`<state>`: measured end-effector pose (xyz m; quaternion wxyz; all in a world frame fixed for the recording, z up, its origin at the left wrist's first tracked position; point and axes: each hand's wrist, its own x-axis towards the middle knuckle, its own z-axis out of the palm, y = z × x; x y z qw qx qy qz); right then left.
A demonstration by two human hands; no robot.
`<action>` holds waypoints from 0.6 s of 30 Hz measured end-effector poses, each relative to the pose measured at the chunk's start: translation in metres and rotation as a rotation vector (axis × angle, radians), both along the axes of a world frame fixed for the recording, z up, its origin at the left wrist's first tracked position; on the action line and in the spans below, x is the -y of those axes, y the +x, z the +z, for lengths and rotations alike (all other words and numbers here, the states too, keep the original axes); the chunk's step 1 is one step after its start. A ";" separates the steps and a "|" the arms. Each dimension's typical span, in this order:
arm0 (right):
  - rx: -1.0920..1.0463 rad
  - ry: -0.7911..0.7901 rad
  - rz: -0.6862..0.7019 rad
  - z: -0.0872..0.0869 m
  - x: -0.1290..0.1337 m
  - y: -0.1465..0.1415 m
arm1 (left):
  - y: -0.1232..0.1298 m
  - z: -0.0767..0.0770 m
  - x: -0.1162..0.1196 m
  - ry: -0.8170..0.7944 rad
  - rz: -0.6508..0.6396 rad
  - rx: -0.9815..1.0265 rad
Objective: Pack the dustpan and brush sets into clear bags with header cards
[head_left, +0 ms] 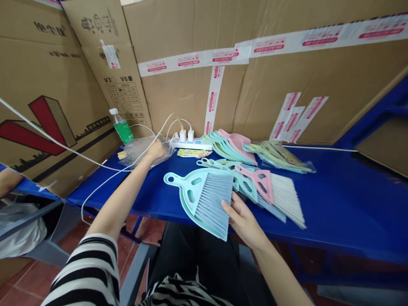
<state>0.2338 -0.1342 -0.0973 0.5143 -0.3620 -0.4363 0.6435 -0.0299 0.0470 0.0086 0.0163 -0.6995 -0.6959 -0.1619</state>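
Note:
My right hand [242,219] grips the wide end of a light-blue dustpan [185,197], with a matching brush [213,199] nested in it, bristles toward that hand. Its handle points left, over the table's front edge. At the back left, my left hand [157,149] is on a heap of clear plastic bags [137,151], its fingers bent; whether it pinches one is too small to tell. Just right of the held set lie stacked brushes, a pink one [263,182] on top. Behind them is a fanned stack of dustpans, with a pink dustpan [240,142] uppermost.
A white power strip [197,145] with chargers and cables stands at the back, colourful labels [194,154] before it. A green-labelled bottle [123,126] is at the back left. Bagged green sets [280,156] lie right. Cardboard walls enclose the blue table [344,195]. Another person's arm shows far left.

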 end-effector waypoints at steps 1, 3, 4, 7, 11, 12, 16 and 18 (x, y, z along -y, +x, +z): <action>-0.003 -0.007 -0.011 -0.001 0.000 0.000 | 0.002 0.003 0.007 0.012 -0.058 0.025; -0.015 -0.018 -0.032 0.001 0.001 0.000 | 0.005 0.007 0.026 0.021 -0.202 0.075; -0.020 -0.024 -0.041 0.004 0.002 0.000 | 0.005 0.009 0.038 0.017 -0.280 0.099; 0.004 -0.043 -0.025 0.018 0.006 0.000 | 0.006 0.013 0.075 -0.117 -0.702 0.190; 0.098 -0.014 0.043 0.040 0.007 0.007 | 0.011 0.014 0.112 -0.233 -1.003 0.058; 0.132 0.010 0.038 0.045 0.006 0.011 | 0.013 0.014 0.117 -0.229 -0.979 0.009; 0.538 0.303 -0.330 0.060 0.009 0.031 | 0.025 0.010 0.117 -0.136 -0.893 -0.064; 0.881 0.598 -0.640 0.070 0.014 0.036 | 0.034 0.009 0.112 -0.073 -0.873 -0.066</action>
